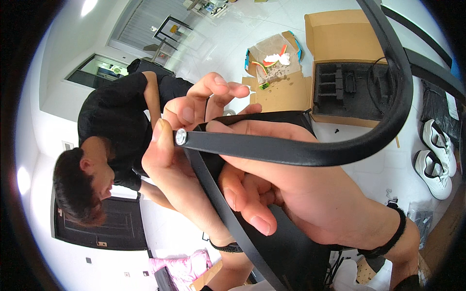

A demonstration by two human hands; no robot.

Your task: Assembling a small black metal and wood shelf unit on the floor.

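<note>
A black flat-sided frame bar (291, 151) crosses in front of both hands and curves up at the right. A silver bolt head (181, 137) sits at its left end. My left hand (177, 160) is closed about that end, a fingertip against the bolt and the other fingers curled behind. My right hand (310, 189) lies under the bar, its thumb along a dark panel (301, 242) and its fingers bent in. What its fingertips press on is partly hidden. From the bolted end a narrow black strip (223, 208) runs down to the lower edge, between my hands.
Left of me another person (116, 121) in black leans over. An open cardboard box (340, 34) with dark foam stands at the upper right, beside a flattened carton (286, 92) bearing melon rinds. White shoes (432, 174) lie at the right, pink cloth (187, 264) low on the left.
</note>
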